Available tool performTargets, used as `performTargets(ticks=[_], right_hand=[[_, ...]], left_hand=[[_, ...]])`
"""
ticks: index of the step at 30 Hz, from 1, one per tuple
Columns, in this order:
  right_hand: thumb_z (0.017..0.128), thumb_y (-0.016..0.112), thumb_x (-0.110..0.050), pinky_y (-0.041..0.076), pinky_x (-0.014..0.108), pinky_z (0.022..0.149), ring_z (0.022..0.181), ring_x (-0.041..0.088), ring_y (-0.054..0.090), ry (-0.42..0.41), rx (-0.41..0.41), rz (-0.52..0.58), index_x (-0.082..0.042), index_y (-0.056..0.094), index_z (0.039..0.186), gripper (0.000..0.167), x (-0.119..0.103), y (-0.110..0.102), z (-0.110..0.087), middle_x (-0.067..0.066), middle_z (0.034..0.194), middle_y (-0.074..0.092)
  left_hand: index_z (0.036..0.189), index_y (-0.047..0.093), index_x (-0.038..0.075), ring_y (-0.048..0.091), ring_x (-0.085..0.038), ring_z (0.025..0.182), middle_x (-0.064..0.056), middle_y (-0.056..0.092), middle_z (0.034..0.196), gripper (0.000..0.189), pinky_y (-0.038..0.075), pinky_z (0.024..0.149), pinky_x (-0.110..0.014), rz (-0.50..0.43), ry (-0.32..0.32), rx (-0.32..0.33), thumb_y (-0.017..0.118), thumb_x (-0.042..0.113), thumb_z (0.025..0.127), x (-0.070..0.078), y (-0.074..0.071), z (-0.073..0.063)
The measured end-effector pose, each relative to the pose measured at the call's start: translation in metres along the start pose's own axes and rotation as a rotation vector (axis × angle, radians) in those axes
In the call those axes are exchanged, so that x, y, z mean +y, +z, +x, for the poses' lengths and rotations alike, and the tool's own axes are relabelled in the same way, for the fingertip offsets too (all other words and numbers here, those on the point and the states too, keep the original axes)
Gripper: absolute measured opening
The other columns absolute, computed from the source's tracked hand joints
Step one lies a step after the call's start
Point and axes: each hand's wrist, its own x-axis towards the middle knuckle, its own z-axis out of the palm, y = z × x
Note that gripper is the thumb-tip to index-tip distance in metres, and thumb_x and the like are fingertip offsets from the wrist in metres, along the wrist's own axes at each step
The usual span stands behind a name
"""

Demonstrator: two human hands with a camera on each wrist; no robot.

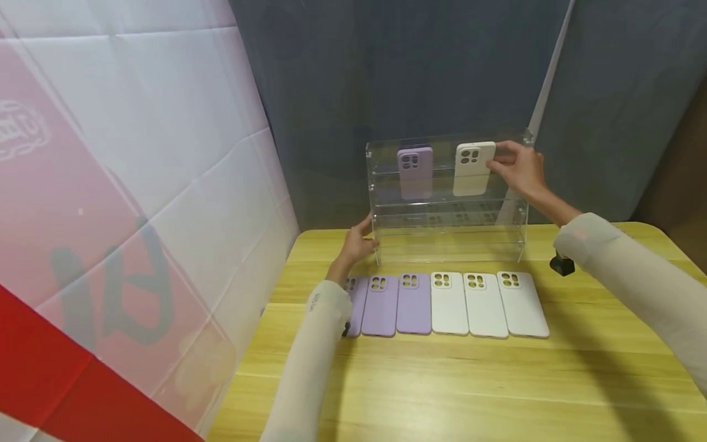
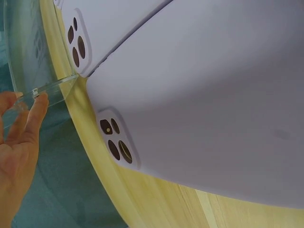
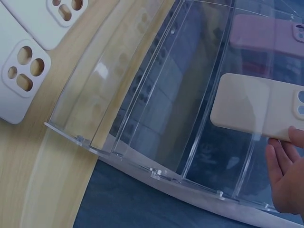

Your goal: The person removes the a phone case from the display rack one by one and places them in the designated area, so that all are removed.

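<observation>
A clear acrylic display rack (image 1: 447,248) with several tiers stands at the back of the table. On its top tier, a white phone case (image 1: 475,161) leans upright, and my right hand (image 1: 521,169) pinches its right edge. In the right wrist view, the thumb and fingers of the right hand (image 3: 289,178) are at the edge of the white case (image 3: 254,104). A purple phone case (image 1: 415,162) stands to its left on the same tier. My left hand (image 1: 356,245) grips the rack's lower left side; in the left wrist view, its fingers pinch the clear panel's edge (image 2: 59,87).
Before the rack lies a row of phone cases: purple ones (image 1: 413,307) on the left, white ones (image 1: 486,310) on the right. The left forearm partly covers the leftmost. A wooden table (image 1: 442,393) carries everything. Grey cloth (image 1: 331,110) hangs behind, a printed sheet (image 1: 182,123) at left.
</observation>
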Motion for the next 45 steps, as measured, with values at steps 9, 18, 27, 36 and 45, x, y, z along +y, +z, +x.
performTargets(ticks=[9,18,27,36,45], right_hand=[[0.096,0.076,-0.021,0.05,0.053,0.11,0.109,0.039,0.071,0.001,0.018,-0.054,-0.002,0.066,0.136,0.045,-0.013,-0.014,0.003,0.022,0.117,0.072],[0.096,0.077,-0.022,0.05,0.008,0.067,0.11,0.034,0.072,0.01,0.029,-0.074,-0.005,0.068,0.134,0.043,-0.027,-0.037,0.003,0.019,0.122,0.072],[0.095,0.078,-0.024,0.047,0.004,0.069,0.082,-0.021,0.057,-0.009,0.044,-0.062,-0.006,0.069,0.133,0.043,-0.032,-0.056,0.004,0.019,0.122,0.072],[0.097,0.075,-0.027,0.061,0.019,0.081,0.111,0.028,0.073,0.025,0.001,-0.103,-0.004,0.064,0.139,0.048,-0.021,-0.061,-0.008,0.02,0.126,0.071],[0.099,0.073,-0.024,0.06,0.054,0.094,0.114,0.043,0.069,0.037,-0.033,-0.121,-0.002,0.063,0.138,0.046,-0.005,-0.063,-0.026,0.022,0.127,0.07]], left_hand=[[0.163,0.034,0.024,0.073,-0.044,0.103,-0.031,0.049,0.15,0.092,0.067,0.08,-0.043,0.022,0.003,0.015,0.064,-0.018,0.086,-0.003,-0.002,0.003],[0.163,0.033,0.019,0.073,-0.045,0.103,-0.033,0.049,0.149,0.089,0.067,0.075,-0.036,0.028,0.02,-0.003,0.063,-0.017,0.088,-0.007,-0.007,0.006],[0.163,0.031,0.014,0.071,-0.046,0.103,-0.037,0.046,0.15,0.085,0.061,0.064,-0.019,0.011,-0.013,0.0,0.062,-0.016,0.091,-0.011,-0.013,0.007],[0.164,0.03,0.016,0.071,-0.044,0.107,-0.036,0.045,0.151,0.086,0.064,0.069,-0.023,0.017,-0.027,0.014,0.063,-0.016,0.091,-0.016,-0.024,0.012],[0.164,0.029,0.015,0.071,-0.043,0.108,-0.033,0.047,0.152,0.085,0.066,0.076,-0.031,0.038,-0.036,0.017,0.064,-0.013,0.091,-0.014,-0.029,0.015]])
